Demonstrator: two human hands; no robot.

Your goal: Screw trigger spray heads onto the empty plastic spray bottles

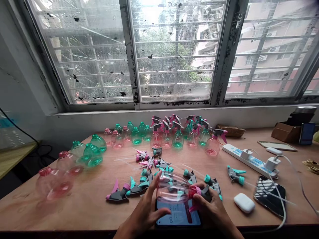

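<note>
A clear pink spray bottle point(171, 189) lies sideways in the air between my hands, over a lit phone point(164, 217). Its base end rests in my left hand point(148, 207), the fingers behind it and the thumb apart below. My right hand point(211, 205) is closed around the pink and grey spray head point(204, 192) at the bottle's neck. Loose trigger heads in grey, teal and pink lie around, among them a pink one point(119, 192) to the left and a teal one point(214, 184) just beyond my right hand.
Open pink bottles point(46, 184) and green bottles point(93, 154) stand at left and back. Bottles with spray heads point(178, 137) fill the back middle. At right are a power strip point(249, 159) with cables, a white earbud case point(244, 203) and a dark phone point(270, 196).
</note>
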